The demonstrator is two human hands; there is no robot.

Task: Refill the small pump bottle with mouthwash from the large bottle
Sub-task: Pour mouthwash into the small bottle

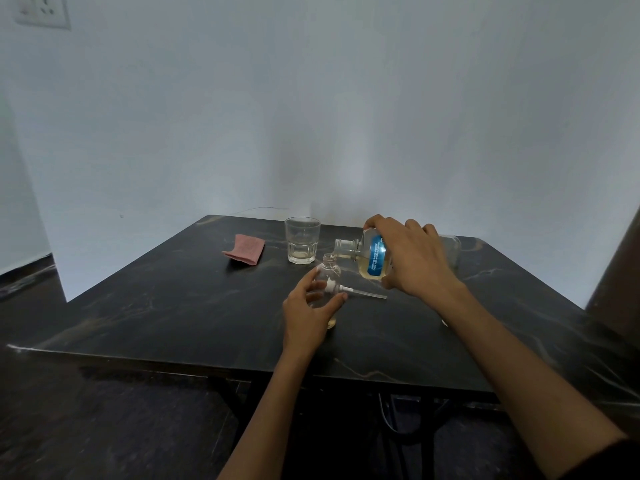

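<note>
Tabletop (pixel 173 313) of dark marbled stone fills the lower view in front of you, set against a pale wall. Your right hand (pixel 415 258) grasps the large bottle (pixel 372 256) from above, tipped on its side with its open mouth at the neck of the small pump bottle (pixel 327 271); yellowish liquid pools in the lower side of the large one. Your left hand (pixel 308 308) wraps around the small bottle, which stands upright on the table with a little liquid at its base. Behind it stands 1 glass tumbler (pixel 302 240), with a folded pink cloth (pixel 245 249) to its left. Just beside the small bottle lies the white pump head (pixel 349 290), its tube pointing right.
</note>
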